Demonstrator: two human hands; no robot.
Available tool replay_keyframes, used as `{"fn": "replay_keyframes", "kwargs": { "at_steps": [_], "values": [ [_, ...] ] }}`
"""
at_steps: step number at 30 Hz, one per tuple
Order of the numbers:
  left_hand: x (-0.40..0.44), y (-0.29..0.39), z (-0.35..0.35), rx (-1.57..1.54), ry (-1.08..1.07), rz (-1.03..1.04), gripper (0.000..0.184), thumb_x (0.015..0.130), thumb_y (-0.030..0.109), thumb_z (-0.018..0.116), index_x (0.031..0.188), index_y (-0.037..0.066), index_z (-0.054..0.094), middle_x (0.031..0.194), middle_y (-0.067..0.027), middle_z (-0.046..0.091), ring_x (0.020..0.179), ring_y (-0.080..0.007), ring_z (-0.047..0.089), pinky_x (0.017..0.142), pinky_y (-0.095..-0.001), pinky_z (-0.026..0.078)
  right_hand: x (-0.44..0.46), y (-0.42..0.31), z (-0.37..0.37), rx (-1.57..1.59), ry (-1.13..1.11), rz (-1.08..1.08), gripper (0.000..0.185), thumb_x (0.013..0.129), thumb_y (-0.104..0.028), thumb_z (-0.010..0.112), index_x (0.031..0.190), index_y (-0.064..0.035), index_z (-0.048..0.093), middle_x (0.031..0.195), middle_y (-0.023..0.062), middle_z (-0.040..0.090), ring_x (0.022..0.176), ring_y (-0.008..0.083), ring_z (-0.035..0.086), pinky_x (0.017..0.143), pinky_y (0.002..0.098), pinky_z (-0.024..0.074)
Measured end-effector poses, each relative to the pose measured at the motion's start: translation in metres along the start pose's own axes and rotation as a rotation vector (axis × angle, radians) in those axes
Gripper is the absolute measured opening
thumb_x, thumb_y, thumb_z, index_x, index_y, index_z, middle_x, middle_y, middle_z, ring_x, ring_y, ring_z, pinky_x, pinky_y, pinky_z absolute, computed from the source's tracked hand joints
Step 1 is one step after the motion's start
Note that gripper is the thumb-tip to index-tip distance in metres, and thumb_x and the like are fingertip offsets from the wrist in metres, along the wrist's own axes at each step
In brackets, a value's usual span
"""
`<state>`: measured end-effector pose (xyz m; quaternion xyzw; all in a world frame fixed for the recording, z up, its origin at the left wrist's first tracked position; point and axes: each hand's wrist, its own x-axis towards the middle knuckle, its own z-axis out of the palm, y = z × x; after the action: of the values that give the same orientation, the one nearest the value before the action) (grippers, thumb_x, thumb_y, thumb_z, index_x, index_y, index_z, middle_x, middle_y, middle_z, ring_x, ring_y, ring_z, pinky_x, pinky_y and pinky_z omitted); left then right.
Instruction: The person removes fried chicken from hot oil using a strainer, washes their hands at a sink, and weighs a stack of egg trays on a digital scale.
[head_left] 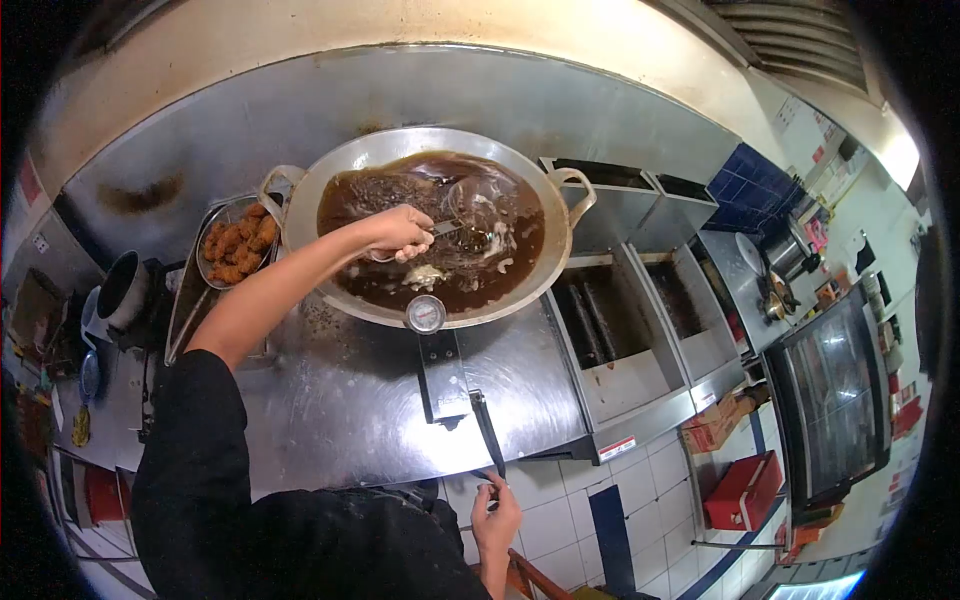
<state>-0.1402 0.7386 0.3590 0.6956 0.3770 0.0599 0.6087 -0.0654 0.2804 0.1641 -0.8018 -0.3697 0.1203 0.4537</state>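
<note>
My left hand (400, 232) reaches over a wide two-handled wok (345, 150) of dark, bubbling oil (380, 195). Its fingers are closed on a flat metal utensil (446, 228), whose far end is hard to make out in the oil. A pale, batter-coated piece (426, 276) floats just below this hand. My right hand (495, 518) is low, at the counter's front edge, its fingers pinched at the lower end of a long black handle (487, 432). A round dial thermometer (425, 314) sits at the wok's near rim, above a metal plate (440, 375).
Left of the wok, a strainer holds browned fried pieces (238, 245) over a metal tray (182, 315). Fryer wells (605, 330) adjoin the steel counter (340, 420) on the right. Farther right are a glass-fronted cabinet (835, 385) and a red box (745, 492). A dark pot (124, 290) stands left.
</note>
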Motion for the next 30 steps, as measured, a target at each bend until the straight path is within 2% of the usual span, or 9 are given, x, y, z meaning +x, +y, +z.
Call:
{"fn": "replay_keyframes", "kwargs": {
  "at_steps": [4,7,10,12,15,16,18,25,30],
  "values": [
    [0.004,0.0,0.004,-0.102,0.024,0.048,0.057,0.094,0.003,0.051,0.145,-0.005,0.028,0.07,-0.0017,0.051,0.047,-0.0033,0.04,0.037,-0.0196,0.034,-0.002,-0.007,-0.006,0.003,0.021,0.026,0.022,0.085,-0.009,0.064,0.105,0.0004,0.066,0.077,0.0122,0.066,0.066,0.0204,0.064,0.06,0.0313,0.0497],
    [0.007,-0.001,0.004,-0.152,0.001,0.074,0.057,0.092,0.0,0.051,0.144,-0.005,0.029,0.072,-0.0048,0.053,0.049,-0.0061,0.041,0.039,-0.0214,0.036,-0.004,-0.008,-0.008,0.006,0.029,0.038,0.022,0.085,-0.006,0.063,0.105,0.0006,0.066,0.074,0.0101,0.065,0.065,0.0168,0.063,0.059,0.0284,0.0489],
    [0.009,0.0,0.005,-0.225,0.002,0.091,0.047,0.092,-0.001,0.05,0.137,-0.006,0.039,0.072,-0.0043,0.053,0.048,-0.0058,0.041,0.039,-0.0214,0.036,-0.005,-0.007,-0.008,-0.006,0.032,0.038,0.022,0.085,-0.005,0.063,0.105,0.0014,0.066,0.074,0.0102,0.066,0.066,0.0163,0.063,0.058,0.028,0.0488],
    [0.008,0.004,0.005,-0.167,-0.017,0.099,0.032,0.092,0.0,0.049,0.124,-0.006,0.047,0.072,-0.0039,0.053,0.047,-0.0053,0.041,0.039,-0.0217,0.036,-0.006,-0.006,-0.007,-0.008,0.042,0.027,0.022,0.084,-0.005,0.063,0.105,0.0017,0.066,0.074,0.0102,0.066,0.066,0.0162,0.063,0.058,0.0278,0.0487],
    [0.005,0.008,0.007,-0.187,0.022,0.101,0.018,0.093,0.001,0.05,0.11,-0.004,0.05,0.072,-0.0036,0.053,0.047,-0.0049,0.041,0.038,-0.0212,0.036,-0.006,-0.006,-0.007,-0.032,0.039,0.006,0.022,0.084,-0.005,0.063,0.105,0.0021,0.066,0.075,0.0102,0.066,0.065,0.0163,0.064,0.058,0.0278,0.0485],
    [0.008,0.006,0.005,-0.189,0.023,0.104,0.018,0.093,0.001,0.05,0.11,-0.004,0.05,0.072,-0.0036,0.053,0.047,-0.0049,0.041,0.038,-0.0212,0.036,-0.006,-0.006,-0.006,-0.032,0.041,0.003,0.022,0.084,-0.005,0.063,0.105,0.0023,0.066,0.075,0.0102,0.066,0.065,0.0162,0.064,0.057,0.0277,0.0485],
    [0.013,0.003,0.001,-0.181,-0.06,0.099,0.053,0.094,0.006,0.052,0.143,-0.003,0.033,0.072,-0.0009,0.052,0.046,-0.0027,0.038,0.036,-0.0185,0.032,-0.006,-0.004,-0.005,-0.035,0.044,-0.003,0.022,0.084,-0.005,0.063,0.105,0.0024,0.066,0.075,0.0103,0.066,0.065,0.0162,0.064,0.057,0.0277,0.0485],
    [-0.01,0.014,-0.001,-0.255,0.002,0.18,0.052,0.094,0.007,0.052,0.142,-0.004,0.035,0.074,0.0001,0.05,0.047,-0.0016,0.038,0.036,-0.0166,0.03,-0.003,0.002,-0.003,-0.073,0.024,-0.021,0.021,0.084,-0.005,0.064,0.104,0.0009,0.066,0.076,0.01,0.067,0.066,0.0161,0.065,0.055,0.0272,0.0479],
    [-0.048,0.017,-0.037,-0.236,0.115,0.201,0.054,0.093,0.008,0.053,0.141,-0.006,0.035,0.076,-0.0006,0.049,0.048,-0.0025,0.036,0.036,-0.018,0.028,0.006,-0.001,-0.001,-0.079,-0.007,-0.009,0.02,0.084,-0.006,0.064,0.103,0.0,0.067,0.077,0.0107,0.068,0.066,0.0169,0.065,0.054,0.0276,0.0479]
  ]
}}
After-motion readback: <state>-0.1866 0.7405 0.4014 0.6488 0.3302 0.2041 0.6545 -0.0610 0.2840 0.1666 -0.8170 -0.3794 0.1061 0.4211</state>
